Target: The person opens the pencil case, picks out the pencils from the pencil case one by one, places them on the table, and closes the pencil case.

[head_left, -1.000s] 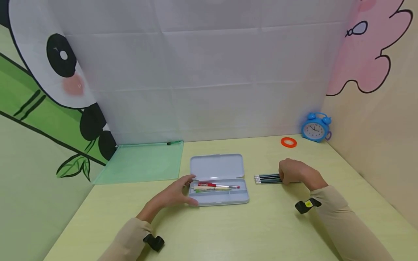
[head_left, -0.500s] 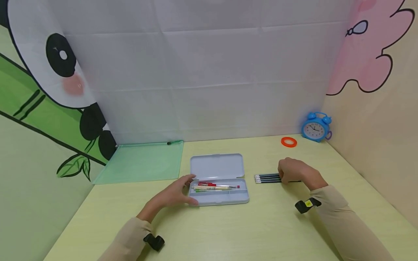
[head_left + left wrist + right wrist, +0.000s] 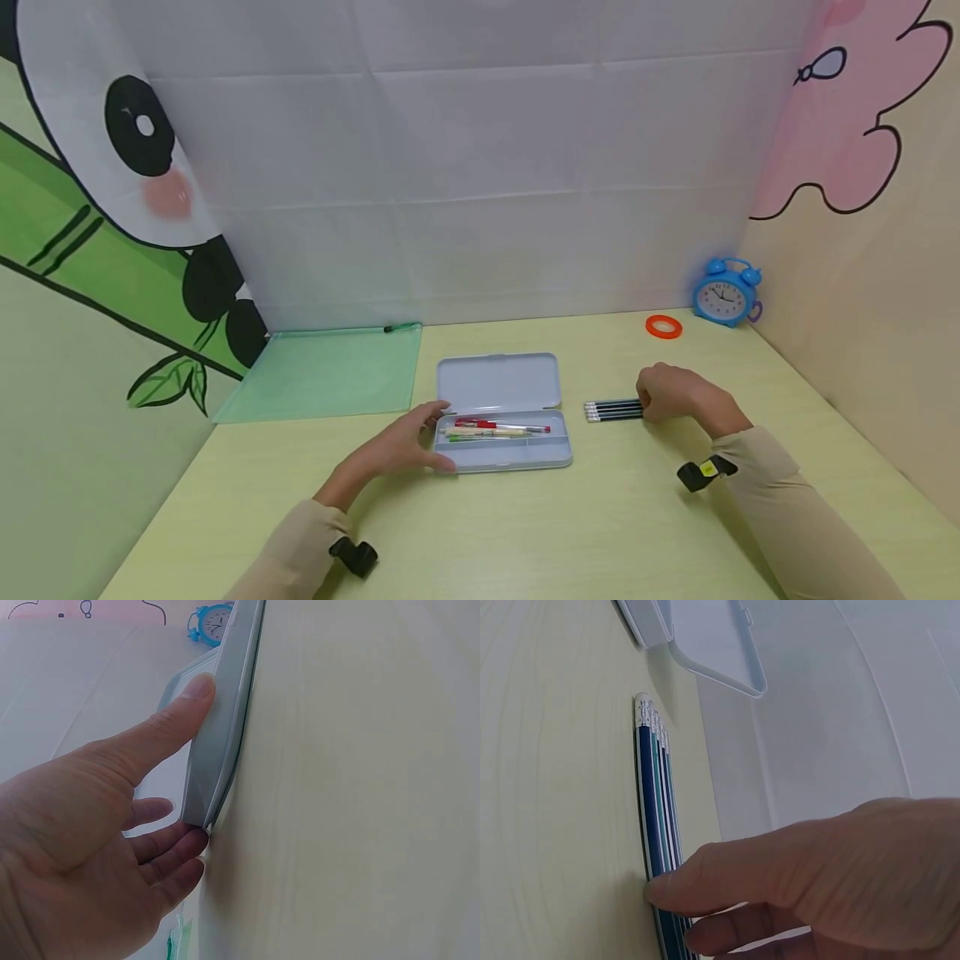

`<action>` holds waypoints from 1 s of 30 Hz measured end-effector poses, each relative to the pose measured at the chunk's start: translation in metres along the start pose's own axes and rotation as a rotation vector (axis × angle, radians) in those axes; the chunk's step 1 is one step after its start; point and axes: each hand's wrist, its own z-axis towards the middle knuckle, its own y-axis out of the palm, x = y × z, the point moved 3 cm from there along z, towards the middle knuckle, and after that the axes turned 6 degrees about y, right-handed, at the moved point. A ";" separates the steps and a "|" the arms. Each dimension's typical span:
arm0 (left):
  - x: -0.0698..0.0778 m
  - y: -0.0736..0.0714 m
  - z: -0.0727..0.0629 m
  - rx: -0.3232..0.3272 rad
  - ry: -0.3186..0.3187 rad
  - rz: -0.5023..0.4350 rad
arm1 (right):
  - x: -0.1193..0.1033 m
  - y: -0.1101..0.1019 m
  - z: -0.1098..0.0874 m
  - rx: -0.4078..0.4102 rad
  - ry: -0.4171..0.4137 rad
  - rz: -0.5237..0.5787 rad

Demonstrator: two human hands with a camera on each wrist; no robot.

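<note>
Several dark striped pencils (image 3: 613,410) lie side by side on the table, their white eraser ends pointing at the case. My right hand (image 3: 667,393) pinches them near the other end; in the right wrist view the thumb (image 3: 676,891) lies across the nearest pencil. Left of them lies an open pale pencil case (image 3: 543,452), its lid (image 3: 498,383) folded back. A red pen (image 3: 476,424) and other pens or pencils are in its rear compartment. My left hand (image 3: 401,442) holds the case's left end, thumb at the front edge, fingers round the end (image 3: 196,802).
A green translucent zip folder (image 3: 330,375) lies at the back left. At the back right are an orange ring of tape (image 3: 663,327) and a blue alarm clock (image 3: 723,293). White cloth (image 3: 480,167) hangs behind the table (image 3: 510,533), with walls on both sides.
My right hand has slid slightly left along the pencils. The dark pencil ends seen right of the hand before no longer show. My left hand and the case have not moved.
</note>
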 end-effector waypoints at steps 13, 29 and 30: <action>0.002 -0.001 -0.001 0.004 -0.007 0.004 | -0.001 0.003 0.000 0.006 -0.026 0.015; 0.002 -0.001 -0.001 -0.006 0.006 0.011 | -0.012 -0.005 -0.004 0.068 -0.107 0.006; 0.002 -0.001 -0.002 -0.006 0.008 0.008 | -0.013 -0.006 -0.005 0.082 -0.121 0.001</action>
